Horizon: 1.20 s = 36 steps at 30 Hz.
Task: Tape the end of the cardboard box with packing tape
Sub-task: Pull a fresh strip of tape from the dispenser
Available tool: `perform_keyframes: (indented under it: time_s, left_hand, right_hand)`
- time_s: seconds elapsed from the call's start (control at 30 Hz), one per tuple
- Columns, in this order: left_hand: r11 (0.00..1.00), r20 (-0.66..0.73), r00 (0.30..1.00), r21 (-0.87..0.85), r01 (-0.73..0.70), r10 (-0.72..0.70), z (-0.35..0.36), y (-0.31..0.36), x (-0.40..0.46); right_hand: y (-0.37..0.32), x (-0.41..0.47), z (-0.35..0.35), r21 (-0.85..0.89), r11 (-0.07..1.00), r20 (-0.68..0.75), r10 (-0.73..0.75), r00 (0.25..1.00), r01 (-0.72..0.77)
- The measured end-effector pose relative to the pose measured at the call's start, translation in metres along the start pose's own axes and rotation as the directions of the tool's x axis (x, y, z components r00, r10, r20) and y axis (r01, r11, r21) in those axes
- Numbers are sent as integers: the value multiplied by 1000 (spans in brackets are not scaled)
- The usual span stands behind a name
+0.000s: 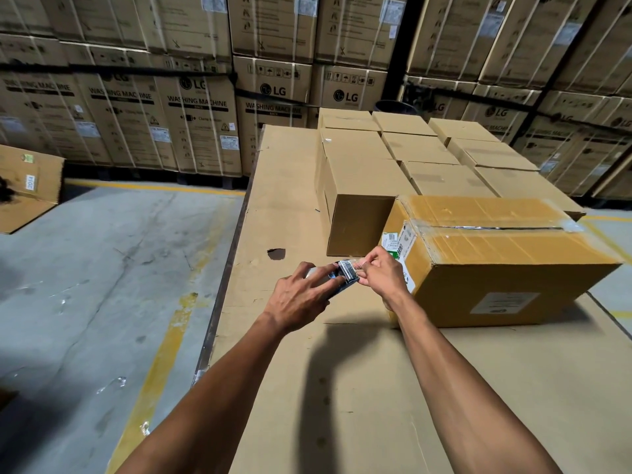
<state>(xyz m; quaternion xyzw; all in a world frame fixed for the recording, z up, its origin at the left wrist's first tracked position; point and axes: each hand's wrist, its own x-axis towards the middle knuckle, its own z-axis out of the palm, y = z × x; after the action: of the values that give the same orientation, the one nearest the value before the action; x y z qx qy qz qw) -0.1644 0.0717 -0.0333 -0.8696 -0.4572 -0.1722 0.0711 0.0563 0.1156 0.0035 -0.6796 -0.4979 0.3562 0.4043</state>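
the cardboard box (pixel 496 254) is lying on a big flat cardboard sheet (pixel 342 388), right of centre, with its long axis running left to right and slightly away, one short end turned toward the left where the hands are working and one long side, bearing a white label, facing the camera. its top seam is showing a dark gap under old shiny tape, and printed stickers are sitting on the near left corner. just left of that corner the left hand (pixel 301 295) is curling around a tape dispenser (pixel 342 278), fingers closed over it, while the right hand (pixel 379 271) is pinching the clear tape end (pixel 357 265) between thumb and fingertips, narrow. behind the box, plain brown boxes (pixel 403 155) are standing in rows on the same sheet. stacked washing machine cartons (pixel 198 107) are lining the back wall, and grey concrete floor (pixel 102 268) with yellow lines is spreading to the left
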Motion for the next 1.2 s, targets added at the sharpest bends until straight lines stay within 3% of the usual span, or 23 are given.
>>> perform_keyframes:
  time_s: [0.33, 0.57, 1.0, 1.2]
  left_hand:
    - [1000, -1, 1000, 7, -8, 8, 2, -11, -3]
    - [999, 62, 997, 3, -48, 48, 20, -21, -5]
    - [989, 196, 969, -30, -148, 151, 64, -56, 6]
    - [983, 258, 948, -46, -178, 184, 99, -76, 23]
  right_hand:
    - [4, 1, 1, 293, 937, 181, 142, 973, -191]
    - [25, 12, -6, 416, 791, 371, 302, 878, -448]
    - [73, 41, 27, 404, 650, 538, 400, 742, -643]
    - [94, 70, 53, 279, 758, 483, 419, 769, -589]
